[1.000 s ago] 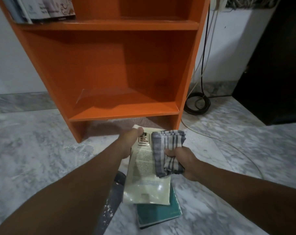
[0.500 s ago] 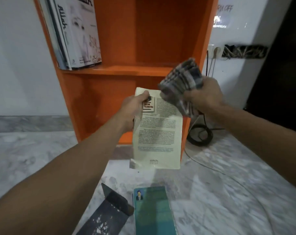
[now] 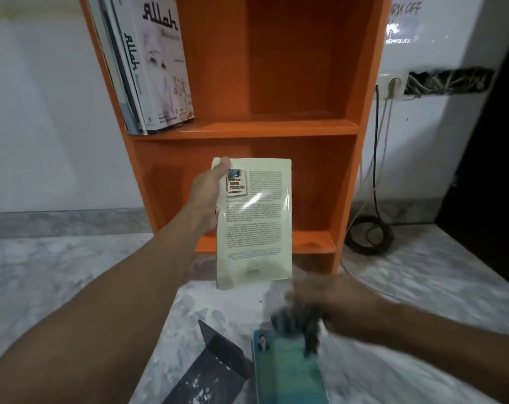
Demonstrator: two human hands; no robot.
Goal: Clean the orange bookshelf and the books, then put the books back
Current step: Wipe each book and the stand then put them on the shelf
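At centre the left hand (image 3: 206,196) grips the cream book (image 3: 256,228) by one edge, so it may slip. For the blurred right hand (image 3: 335,304), lower right, I cannot tell the grip.

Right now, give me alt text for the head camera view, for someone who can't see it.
A left hand holds a cream book upright before an orange bookshelf. The right hand, blurred, grips a cloth low over a teal book on the marble floor. More books stand on the upper shelf's left side.
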